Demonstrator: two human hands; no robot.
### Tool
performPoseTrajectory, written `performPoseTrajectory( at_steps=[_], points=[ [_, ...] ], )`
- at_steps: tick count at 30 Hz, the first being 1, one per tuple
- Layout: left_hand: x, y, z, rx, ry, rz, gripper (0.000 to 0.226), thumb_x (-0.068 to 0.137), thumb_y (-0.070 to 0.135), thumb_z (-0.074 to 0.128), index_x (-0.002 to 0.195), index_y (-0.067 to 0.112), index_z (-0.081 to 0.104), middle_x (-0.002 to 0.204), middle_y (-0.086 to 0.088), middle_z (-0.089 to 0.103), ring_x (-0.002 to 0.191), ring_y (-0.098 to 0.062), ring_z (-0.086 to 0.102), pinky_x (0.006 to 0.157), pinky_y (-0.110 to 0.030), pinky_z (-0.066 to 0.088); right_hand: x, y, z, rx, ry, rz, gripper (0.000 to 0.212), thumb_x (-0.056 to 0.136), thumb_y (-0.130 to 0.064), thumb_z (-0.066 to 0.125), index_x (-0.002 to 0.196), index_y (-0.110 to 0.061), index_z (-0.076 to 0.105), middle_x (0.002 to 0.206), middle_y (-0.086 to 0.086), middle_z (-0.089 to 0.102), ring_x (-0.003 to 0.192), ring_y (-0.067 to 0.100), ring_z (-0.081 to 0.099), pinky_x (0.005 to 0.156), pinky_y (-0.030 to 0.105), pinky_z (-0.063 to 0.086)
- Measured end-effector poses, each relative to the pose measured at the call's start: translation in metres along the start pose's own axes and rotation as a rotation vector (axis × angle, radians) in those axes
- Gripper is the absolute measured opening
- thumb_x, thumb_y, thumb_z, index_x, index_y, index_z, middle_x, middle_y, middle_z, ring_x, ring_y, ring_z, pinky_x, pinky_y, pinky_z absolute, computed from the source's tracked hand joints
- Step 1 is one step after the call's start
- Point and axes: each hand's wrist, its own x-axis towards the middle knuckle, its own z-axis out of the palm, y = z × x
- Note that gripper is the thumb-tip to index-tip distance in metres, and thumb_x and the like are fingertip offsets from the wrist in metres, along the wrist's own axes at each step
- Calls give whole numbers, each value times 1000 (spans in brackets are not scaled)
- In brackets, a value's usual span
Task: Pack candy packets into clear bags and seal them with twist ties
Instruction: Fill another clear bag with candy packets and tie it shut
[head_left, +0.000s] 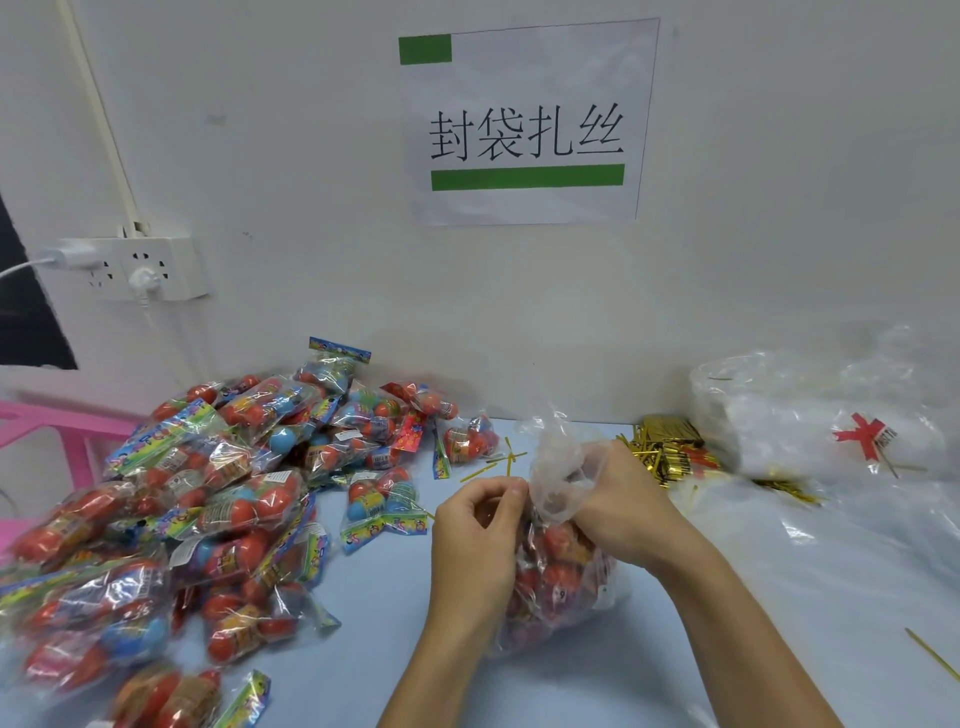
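Both arms are reaching forward from the bottom edge, bent a little toward each other, and meeting over the clear bag (558, 577) on the blue table (363, 649). The left hand (475, 535) is curling its fingers and pinching the bag's neck from the left side. The right hand (621, 504) is gripping the bunched top of the bag from the right, its fingers wrapped in the loose plastic. The bag is lying in the middle of the table, full of red candy packets, with its long side running from near the person up toward the wall and its open end pointing up and away. To the left of the bag, a big pile of candy packets (171, 514) is sitting. Just behind the bag, a few loose twist ties (506, 457) are lying. To its right, a heap of gold twist ties (670, 452) is resting beside a stack of empty clear bags (789, 410).
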Motion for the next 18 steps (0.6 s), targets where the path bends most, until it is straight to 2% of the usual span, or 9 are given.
performPoseTrajectory(
  at_steps=[3, 6, 8, 11, 15, 18],
  points=[
    [-1, 2, 0, 19, -4, 20, 10, 93, 16, 67, 89, 14, 75, 84, 3, 76, 82, -10, 71, 76, -25, 57, 0, 3, 1, 2, 37, 8, 29, 77, -21, 71, 52, -14, 57, 53, -1, 51, 51, 12, 42, 51, 27, 35],
    [-3, 3, 0, 54, 5, 77, 13, 94, 14, 65, 87, 16, 75, 82, 6, 75, 80, -5, 69, 72, -16, 53, 1, 6, 3, 28, 52, 18, 50, 87, -14, 70, 45, -20, 43, 47, -6, 37, 47, 10, 28, 45, 23, 24],
    [-3, 4, 0, 39, 0, 100, 12, 94, 14, 65, 87, 15, 75, 82, 7, 74, 81, -4, 68, 71, -14, 52, 1, 6, 3, 49, 46, 38, 55, 88, -13, 69, 42, -21, 40, 44, -10, 33, 45, 8, 25, 44, 21, 22],
    [-5, 5, 0, -8, -18, 116, 12, 92, 7, 66, 86, 13, 74, 83, 6, 75, 81, -5, 69, 71, -13, 51, 1, 5, 3, 59, 71, 74, 53, 87, -16, 70, 43, -21, 41, 46, -6, 35, 47, 10, 28, 44, 19, 24],
    [-4, 5, -4, -21, -66, 176, 28, 85, -13, 63, 83, 12, 74, 91, 1, 75, 91, -11, 71, 80, -18, 53, 1, 3, 2, 92, 93, 142, 41, 84, -9, 66, 50, -22, 47, 56, 3, 40, 57, 16, 35, 55, 30, 28],
    [-3, 4, -7, 55, -58, 258, 31, 83, -11, 68, 84, 18, 77, 88, 7, 75, 89, -10, 71, 80, -18, 54, 1, 2, 1, 110, 79, 170, 36, 83, -5, 64, 54, -19, 48, 60, 7, 39, 61, 18, 34, 60, 34, 27]
  ],
)
